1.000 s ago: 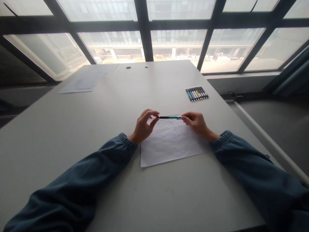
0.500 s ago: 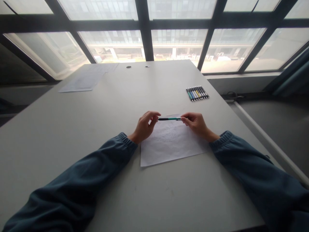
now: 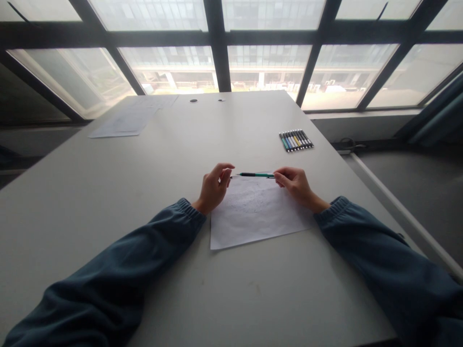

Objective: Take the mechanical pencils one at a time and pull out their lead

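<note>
My right hand (image 3: 294, 185) pinches the back end of a green pen (image 3: 256, 175) with a black grip section. The pen lies level above the paper, its thin bare tip pointing left. Facing that tip, my left hand (image 3: 214, 189) has thumb and fingers closed on a small pen cap (image 3: 231, 177), mostly hidden by the fingers. A narrow gap separates cap and tip. Beneath both hands lies a white sheet of paper (image 3: 249, 226) with faint drawn lines.
A row of several pens (image 3: 296, 140) in different colours lies at the right of the white table (image 3: 173, 289). More paper sheets (image 3: 119, 123) rest at the far left. Round holes (image 3: 193, 100) sit near the far edge, before the windows (image 3: 269, 67).
The pen has shifted slightly right, away from my left hand, and its tip is now bare. My left hand has drawn a little left with the cap.
</note>
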`<state>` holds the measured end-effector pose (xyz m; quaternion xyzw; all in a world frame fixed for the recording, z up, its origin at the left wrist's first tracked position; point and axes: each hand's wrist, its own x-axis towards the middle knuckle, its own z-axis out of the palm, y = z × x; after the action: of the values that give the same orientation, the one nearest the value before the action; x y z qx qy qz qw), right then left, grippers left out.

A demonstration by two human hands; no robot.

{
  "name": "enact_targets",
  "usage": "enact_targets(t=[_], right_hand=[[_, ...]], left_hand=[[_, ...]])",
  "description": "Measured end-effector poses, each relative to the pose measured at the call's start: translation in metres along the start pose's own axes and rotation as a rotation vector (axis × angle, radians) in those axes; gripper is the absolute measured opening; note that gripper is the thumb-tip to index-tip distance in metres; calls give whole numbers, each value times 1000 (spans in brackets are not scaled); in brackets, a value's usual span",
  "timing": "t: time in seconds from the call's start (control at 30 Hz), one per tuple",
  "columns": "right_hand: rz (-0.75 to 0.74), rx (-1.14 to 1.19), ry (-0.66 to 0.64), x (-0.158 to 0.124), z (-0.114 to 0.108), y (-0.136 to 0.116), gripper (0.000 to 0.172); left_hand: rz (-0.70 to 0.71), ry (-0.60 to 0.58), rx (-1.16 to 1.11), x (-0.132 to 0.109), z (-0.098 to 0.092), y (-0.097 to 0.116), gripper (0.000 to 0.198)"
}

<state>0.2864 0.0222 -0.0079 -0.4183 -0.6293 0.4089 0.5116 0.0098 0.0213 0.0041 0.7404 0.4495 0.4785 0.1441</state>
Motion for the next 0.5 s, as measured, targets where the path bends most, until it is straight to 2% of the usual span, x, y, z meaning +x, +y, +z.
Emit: enact_targets(t=[0.13,0.23,0.5], right_hand=[[11,50,45,1,-1,-3,28],[24,93,101,2,0,-5,26],[44,114,147,3,2,-6,26]], left_hand=[[-17,52,48,2,2,-4,21],[20,45,74,3,3,-9,19],[212,-141,138,3,3,-17,12]])
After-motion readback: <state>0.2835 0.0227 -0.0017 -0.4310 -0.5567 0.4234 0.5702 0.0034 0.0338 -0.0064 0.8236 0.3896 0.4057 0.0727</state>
